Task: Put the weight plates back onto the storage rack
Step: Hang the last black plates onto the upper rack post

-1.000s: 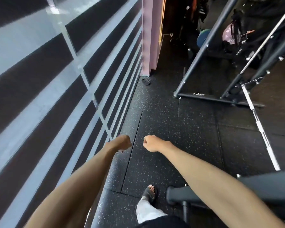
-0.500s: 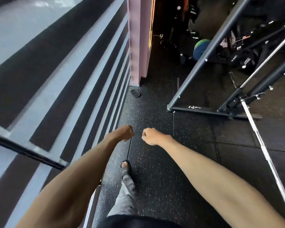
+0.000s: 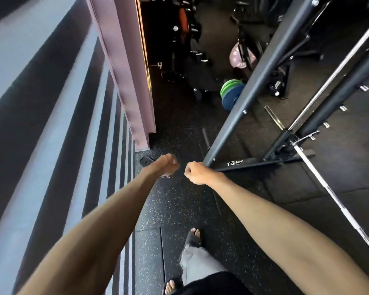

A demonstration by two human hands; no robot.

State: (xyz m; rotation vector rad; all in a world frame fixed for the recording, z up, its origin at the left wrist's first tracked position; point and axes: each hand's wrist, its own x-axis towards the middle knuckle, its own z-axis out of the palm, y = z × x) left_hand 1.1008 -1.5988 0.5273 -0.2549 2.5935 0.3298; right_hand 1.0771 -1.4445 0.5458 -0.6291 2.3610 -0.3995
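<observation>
Head view: my left hand point(image 3: 166, 166) and right hand point(image 3: 195, 172) are clenched and empty. I judge this the approach; the plates point(image 3: 230, 95) sit ahead on the floor, behind the frame point(image 3: 254, 86). Next I need to reach them and grip one.

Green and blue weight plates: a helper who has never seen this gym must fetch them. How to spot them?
Find the big dark rack frame slanting across the right of the view. Just behind its long diagonal post, low down, sits the stack of weight plates. They are the only bright discs there, green above blue, among black equipment and below a pale pink object.
</observation>
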